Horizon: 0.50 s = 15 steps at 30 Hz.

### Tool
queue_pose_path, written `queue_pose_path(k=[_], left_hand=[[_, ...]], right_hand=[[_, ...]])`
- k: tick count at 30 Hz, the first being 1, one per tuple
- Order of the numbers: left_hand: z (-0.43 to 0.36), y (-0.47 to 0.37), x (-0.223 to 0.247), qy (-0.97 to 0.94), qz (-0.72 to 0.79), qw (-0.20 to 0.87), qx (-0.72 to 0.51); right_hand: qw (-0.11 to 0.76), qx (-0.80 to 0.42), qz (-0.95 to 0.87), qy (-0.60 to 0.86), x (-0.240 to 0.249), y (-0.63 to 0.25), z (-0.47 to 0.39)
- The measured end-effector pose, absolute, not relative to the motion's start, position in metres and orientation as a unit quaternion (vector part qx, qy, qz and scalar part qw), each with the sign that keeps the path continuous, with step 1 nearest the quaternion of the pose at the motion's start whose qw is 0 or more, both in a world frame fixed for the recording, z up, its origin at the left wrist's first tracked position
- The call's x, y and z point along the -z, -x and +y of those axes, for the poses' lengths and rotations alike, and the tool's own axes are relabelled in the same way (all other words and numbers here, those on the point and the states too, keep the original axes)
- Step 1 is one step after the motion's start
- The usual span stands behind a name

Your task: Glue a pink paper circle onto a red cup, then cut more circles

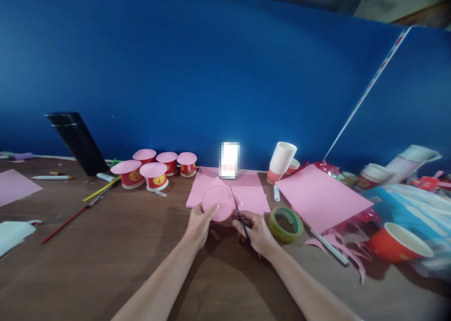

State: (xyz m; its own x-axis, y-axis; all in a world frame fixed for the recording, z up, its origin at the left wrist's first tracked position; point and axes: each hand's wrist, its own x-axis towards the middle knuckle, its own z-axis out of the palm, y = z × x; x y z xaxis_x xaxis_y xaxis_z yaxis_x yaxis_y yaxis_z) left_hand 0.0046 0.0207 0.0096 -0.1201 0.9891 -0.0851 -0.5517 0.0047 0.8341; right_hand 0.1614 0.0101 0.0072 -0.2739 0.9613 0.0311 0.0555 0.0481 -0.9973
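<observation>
A round pink paper disc [217, 200] is pinched in my left hand [201, 225], with the thumb lying on its lower part. My right hand [256, 232] is wrapped round a pair of dark scissors [242, 221], whose blades point up along the disc's right edge. A small pink scrap shows beside the blades. Behind both hands lie flat sheets of pink paper [248, 182]. To the right of my right hand is a roll of yellow-green tape [286, 225].
Several red cups topped with pink discs [153, 171] stand at the back left, near a black flask [75, 142]. At right are stacked paper cups [282, 159], a pink sheet [322, 199], pink offcuts [347, 250] and a red cup [398, 242]. A blue wall [197, 67] rises behind.
</observation>
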Motion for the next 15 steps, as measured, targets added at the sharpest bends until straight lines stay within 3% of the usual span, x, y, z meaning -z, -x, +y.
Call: queue_pose_path(k=[15], left_hand=[[0.0215,-0.0022,-0.0042,-0.325,0.415,0.59,-0.611]], right_hand=[[0.43,-0.532,-0.608,0.401,-0.0032,-0.1652,0.0129]])
